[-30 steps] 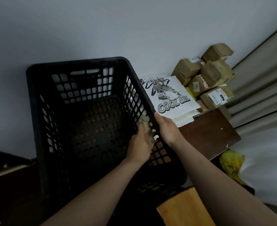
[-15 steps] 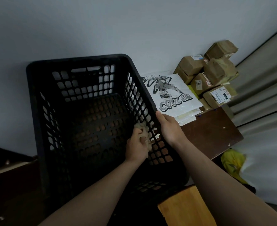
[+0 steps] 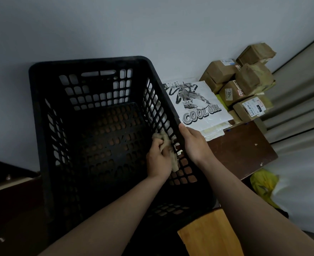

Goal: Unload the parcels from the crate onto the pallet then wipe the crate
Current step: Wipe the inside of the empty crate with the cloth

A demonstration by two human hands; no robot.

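Crate (image 3: 36,111): black, slotted, near left;
Left hand (image 3: 159,161): fingers clamped on beige cloth (image 3: 163,139), pressed to inner right wall;
Right hand (image 3: 195,143): grips right rim; fingers seemingly curled over outer side;
Parcels (image 3: 244,85): stacked far right on brown board (image 3: 244,145)

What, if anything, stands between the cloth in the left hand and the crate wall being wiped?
Nothing visible. The left hand grips the cloth right against the inner right wall of the crate. The right hand holds that wall's rim, clear of the cloth.
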